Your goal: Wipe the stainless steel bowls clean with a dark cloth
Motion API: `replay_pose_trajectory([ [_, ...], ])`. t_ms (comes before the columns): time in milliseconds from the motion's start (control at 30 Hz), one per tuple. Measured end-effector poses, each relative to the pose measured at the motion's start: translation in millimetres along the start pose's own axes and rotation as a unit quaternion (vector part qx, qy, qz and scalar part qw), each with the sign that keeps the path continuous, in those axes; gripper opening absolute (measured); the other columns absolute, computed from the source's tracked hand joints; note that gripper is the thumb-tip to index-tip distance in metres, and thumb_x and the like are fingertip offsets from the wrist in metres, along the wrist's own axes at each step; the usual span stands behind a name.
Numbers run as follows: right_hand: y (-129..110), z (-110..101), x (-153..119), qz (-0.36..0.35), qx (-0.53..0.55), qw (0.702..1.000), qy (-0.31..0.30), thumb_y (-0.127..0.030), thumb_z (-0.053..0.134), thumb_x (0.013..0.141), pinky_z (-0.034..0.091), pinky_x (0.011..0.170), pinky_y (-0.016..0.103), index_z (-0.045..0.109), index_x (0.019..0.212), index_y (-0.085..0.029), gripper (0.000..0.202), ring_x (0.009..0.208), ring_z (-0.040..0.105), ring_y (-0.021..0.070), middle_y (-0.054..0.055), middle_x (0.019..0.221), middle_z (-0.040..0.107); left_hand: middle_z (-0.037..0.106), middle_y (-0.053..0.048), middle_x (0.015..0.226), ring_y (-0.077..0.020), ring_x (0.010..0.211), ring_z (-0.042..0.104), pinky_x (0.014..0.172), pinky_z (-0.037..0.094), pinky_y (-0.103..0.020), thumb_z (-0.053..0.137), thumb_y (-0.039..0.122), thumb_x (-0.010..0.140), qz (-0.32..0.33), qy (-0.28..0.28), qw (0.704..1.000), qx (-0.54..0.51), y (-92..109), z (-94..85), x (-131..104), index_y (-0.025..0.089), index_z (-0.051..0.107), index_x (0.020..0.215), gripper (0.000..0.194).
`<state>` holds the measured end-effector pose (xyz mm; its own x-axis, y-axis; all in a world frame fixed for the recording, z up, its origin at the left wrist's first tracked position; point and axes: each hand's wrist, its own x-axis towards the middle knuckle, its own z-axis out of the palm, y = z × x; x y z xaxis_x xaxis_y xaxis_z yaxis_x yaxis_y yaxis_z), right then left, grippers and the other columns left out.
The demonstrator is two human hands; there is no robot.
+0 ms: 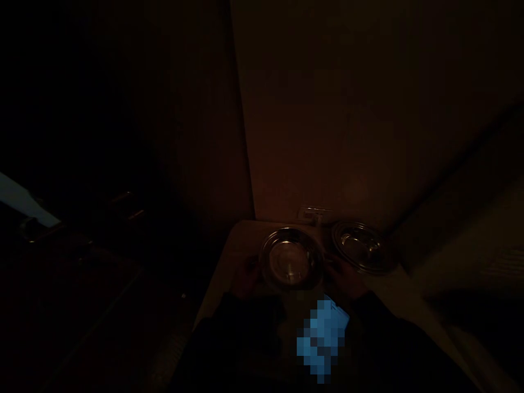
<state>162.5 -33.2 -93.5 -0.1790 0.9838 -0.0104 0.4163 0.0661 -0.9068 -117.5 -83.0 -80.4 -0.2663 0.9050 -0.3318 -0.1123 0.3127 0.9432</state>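
In very dim light, a round shiny metal bowl (290, 261) sits above a pale table (241, 234), between my two hands. My left hand (247, 277) is at its left rim, with fingers closed against the edge. At the right rim is my right hand (341, 277), its fingers also closed on the bowl. Whether the bowl rests on the table or is slightly raised, I cannot tell. Just right of it lie shiny metal plates or dishes (360, 246), close to my right hand. A glowing blue, blurred-out screen (323, 338) is nearer to me, between my forearms.
Behind the table rises a brownish wall (311, 136), with a socket-like fitting (314, 213) low on it. A light patch (27, 199) shows at the far left. Dark shapes at the left are too dim to make out.
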Motion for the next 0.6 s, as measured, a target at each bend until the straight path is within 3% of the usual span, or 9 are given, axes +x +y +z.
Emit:
replay_pose_trajectory([
  [167, 9, 8, 22, 0.000, -0.049, 0.999, -0.016, -0.035, 0.061, 0.092, 0.049, 0.095, 0.047, 0.064, 0.113, -0.017, 0.028, 0.106, 0.063, 0.0223, 0.008, 0.116, 0.066, 0.069, -0.019, 0.116, -0.0307, 0.108, 0.066, 0.089, 0.055, -0.042, 0.070, 0.027, 0.076, -0.009, -0.014, 1.000, 0.024, -8, 2.2, 14, 0.010, 0.066, 0.105, 0.034],
  [500, 19, 20, 36, 0.002, -0.098, 0.995, -0.033, -0.036, 0.059, 0.094, 0.052, 0.090, 0.045, 0.061, 0.117, -0.017, 0.030, 0.104, 0.062, 0.0217, 0.008, 0.119, 0.063, 0.071, -0.015, 0.114, -0.0290, 0.109, 0.065, 0.094, 0.049, -0.039, 0.058, 0.024, 0.083, 0.055, -0.034, 0.986, 0.152, -1, 3.6, 12, 0.009, 0.067, 0.113, 0.035],
  [600, 20, 16, 35, 0.009, -0.115, 0.993, -0.015, -0.037, 0.060, 0.093, 0.051, 0.092, 0.045, 0.062, 0.115, -0.017, 0.029, 0.103, 0.063, 0.0212, 0.007, 0.117, 0.064, 0.069, -0.016, 0.117, -0.0274, 0.109, 0.064, 0.096, 0.047, -0.037, 0.061, 0.033, 0.082, 0.067, 0.002, 0.977, 0.200, -6, -5.8, 4, 0.012, 0.066, 0.116, 0.041],
])
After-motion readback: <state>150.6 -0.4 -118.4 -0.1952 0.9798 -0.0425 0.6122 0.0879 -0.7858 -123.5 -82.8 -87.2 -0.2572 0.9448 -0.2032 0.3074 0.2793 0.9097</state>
